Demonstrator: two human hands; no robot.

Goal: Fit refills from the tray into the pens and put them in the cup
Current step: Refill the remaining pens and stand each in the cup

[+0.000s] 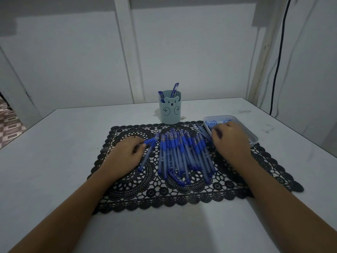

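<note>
Several blue pens lie side by side on a black lace mat. My left hand rests on the mat's left part, fingers closed around one blue pen that lies apart from the pile. My right hand reaches over the near left corner of the clear plastic tray, fingers curled down among thin refills at its edge; whether it holds one is hidden. A pale teal cup with a bear face stands behind the mat and holds two pens.
The white table ends at a wall behind the cup. A black cable hangs down at the far right. The tray holds small blue pieces. Patterned floor shows beyond the table's left edge.
</note>
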